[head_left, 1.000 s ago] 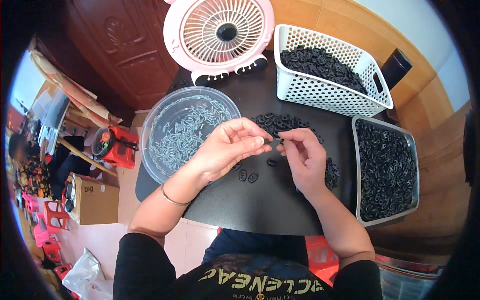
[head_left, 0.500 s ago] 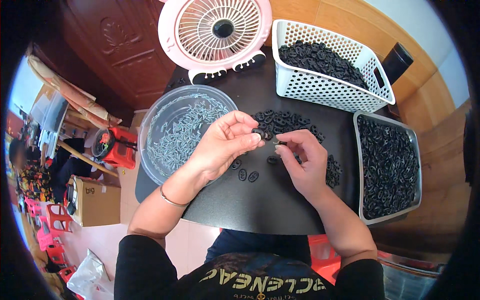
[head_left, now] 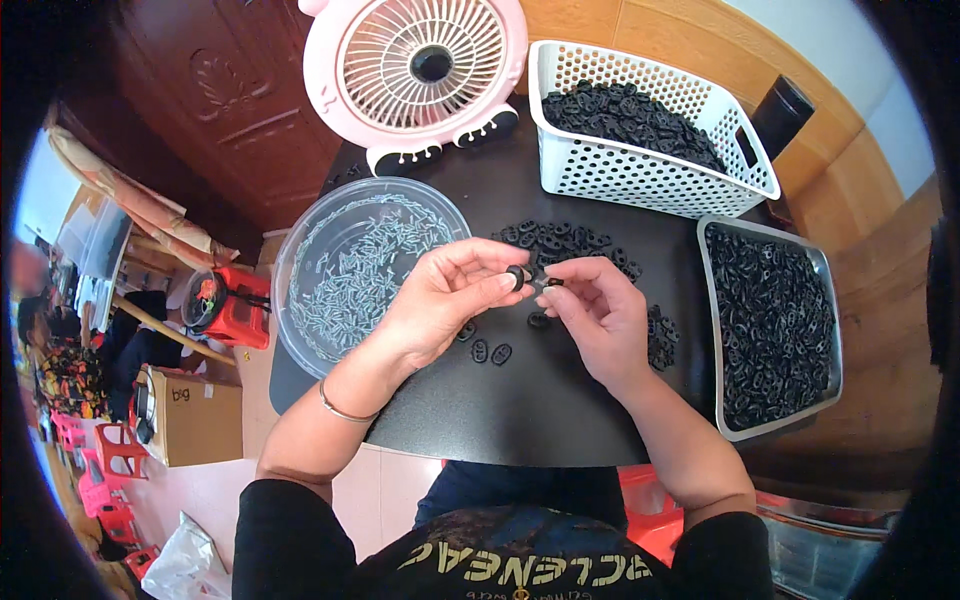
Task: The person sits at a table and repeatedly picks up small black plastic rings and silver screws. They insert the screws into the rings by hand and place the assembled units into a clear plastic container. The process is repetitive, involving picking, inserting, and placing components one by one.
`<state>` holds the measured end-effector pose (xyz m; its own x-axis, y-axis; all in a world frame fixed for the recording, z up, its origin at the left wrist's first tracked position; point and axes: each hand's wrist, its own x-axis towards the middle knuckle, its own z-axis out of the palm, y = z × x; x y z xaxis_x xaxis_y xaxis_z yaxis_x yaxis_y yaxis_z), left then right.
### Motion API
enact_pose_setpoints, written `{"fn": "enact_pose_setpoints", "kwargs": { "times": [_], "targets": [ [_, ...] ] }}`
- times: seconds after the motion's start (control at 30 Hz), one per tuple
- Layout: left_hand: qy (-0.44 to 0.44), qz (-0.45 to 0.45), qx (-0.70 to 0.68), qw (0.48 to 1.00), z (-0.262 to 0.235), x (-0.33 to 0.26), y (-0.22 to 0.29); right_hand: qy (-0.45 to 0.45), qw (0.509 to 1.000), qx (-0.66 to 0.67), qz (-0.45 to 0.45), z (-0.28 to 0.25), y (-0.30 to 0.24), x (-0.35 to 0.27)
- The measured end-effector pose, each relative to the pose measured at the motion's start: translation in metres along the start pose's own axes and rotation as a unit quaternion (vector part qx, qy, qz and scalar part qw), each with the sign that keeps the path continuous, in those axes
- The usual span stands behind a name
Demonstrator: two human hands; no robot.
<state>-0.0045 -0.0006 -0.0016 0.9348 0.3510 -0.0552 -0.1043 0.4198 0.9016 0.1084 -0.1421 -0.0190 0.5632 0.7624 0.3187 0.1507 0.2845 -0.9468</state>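
My left hand [head_left: 440, 300] pinches a black oval plastic piece [head_left: 517, 277] between thumb and forefinger, above the middle of the dark table. Close on its right, my right hand [head_left: 605, 320] has thumb and forefinger closed on a small dark part [head_left: 552, 284], too small to name. The fingertips of both hands nearly meet. Behind them lies a pile of black oval pieces [head_left: 560, 238] with holes, partly hidden by the hands. Several loose ovals [head_left: 501, 354] lie in front. To the left stands a clear round tub [head_left: 286, 300] of short silvery pins [head_left: 365, 285].
A pink fan [head_left: 430, 65] stands at the back. Behind right is a white perforated basket [head_left: 640, 190] with black pieces; a metal tray [head_left: 712, 330] at the right is full of black ovals. Left of the table, a red stool [head_left: 240, 315] and cardboard box [head_left: 200, 420] stand on the floor.
Both hands stay over the same spot; the right hand has come slightly closer to the left and its small part is nearer the oval piece. The whole view has shifted a little.
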Motion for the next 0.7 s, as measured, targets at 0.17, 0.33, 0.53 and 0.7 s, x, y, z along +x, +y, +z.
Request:
{"fn": "enact_pose_setpoints", "kwargs": {
  "times": [0.17,0.33,0.53,0.7],
  "targets": [
    [-0.011,0.003,0.001,1.000,-0.0041,0.0025,-0.0039,-0.004,0.999,0.038,0.022,-0.0020,-0.0009,-0.0005],
    [-0.029,0.012,0.008,0.999,-0.0031,0.0008,-0.0051,-0.009,0.998,0.046,0.042,-0.0002,-0.0008,-0.0013],
    [-0.028,0.041,0.020,0.999,-0.0029,0.0021,-0.0073,-0.007,0.999,0.031,0.026,-0.0006,-0.0003,-0.0012],
    [-0.030,0.050,0.039,0.998,-0.0041,0.0022,-0.0082,-0.010,0.999,0.030,0.031,-0.0008,0.0003,-0.0011]
  ]
}}
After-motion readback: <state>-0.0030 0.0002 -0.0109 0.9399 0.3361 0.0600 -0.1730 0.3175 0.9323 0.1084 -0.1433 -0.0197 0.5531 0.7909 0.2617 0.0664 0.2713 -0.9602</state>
